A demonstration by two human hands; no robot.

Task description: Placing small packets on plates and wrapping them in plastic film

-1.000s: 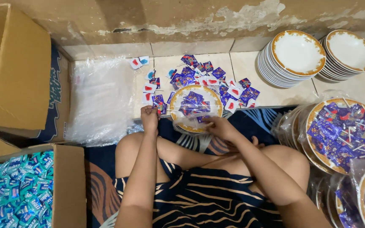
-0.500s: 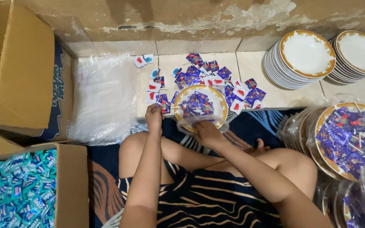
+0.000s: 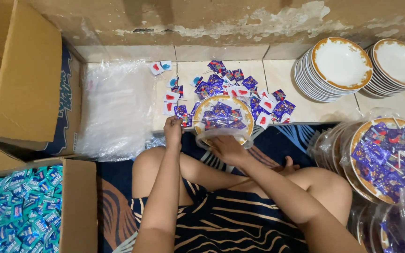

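While the person sits cross-legged on a dark patterned mat (image 3: 301, 136), the head view looks straight down on a gold-rimmed plate (image 3: 223, 119) lying flat on the floor just ahead of the knees. The plate is round, so it has no long axis; its open face points up at the camera, and purple candy wrappers (image 3: 221, 115) are heaped in its middle. A thin clear plastic bag (image 3: 223, 136) wraps the near edge of the plate, its mouth toward the person.

The left hand (image 3: 173, 127) sits at the plate's left rim, fingers curled together and pinching something small; whether that is plastic or a wrapper cannot be told. The right hand (image 3: 228, 149) lies at the near rim, fingers bent over the plastic and pressing on it, touching the bag.

More loose candies (image 3: 240, 86) are scattered on the tiles beyond the plate. Two stacks of empty plates (image 3: 338, 65) stand to the right by the wall. Filled, wrapped plates (image 3: 387, 157) lie at the right edge. A sheet of clear plastic (image 3: 116, 110) lies left of the plate, beside a cardboard box (image 3: 29, 84); a second box of blue packets (image 3: 19, 211) sits at lower left.

Against half a second ago: the plate lies in the same spot, both hands hold the same places, and the plastic now shows more clearly over the near rim.
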